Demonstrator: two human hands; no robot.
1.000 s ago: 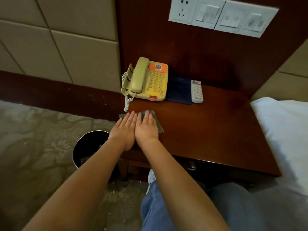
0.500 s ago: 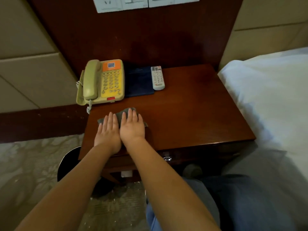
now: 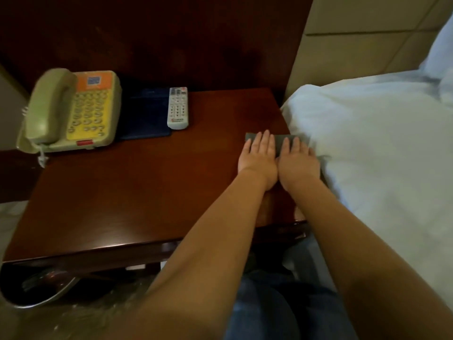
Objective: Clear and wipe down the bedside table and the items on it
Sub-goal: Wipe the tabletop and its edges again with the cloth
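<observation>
One cloth (image 3: pixel 279 141) is being pressed by the flat-fingered left hand (image 3: pixel 257 158) and right hand (image 3: pixel 297 161), swept from nine to three o'clock; the front strip is likely being finished.

Hotel bedroom: bed (image 3: pixel 380 143), bedside telephone (image 3: pixel 71 111)
</observation>
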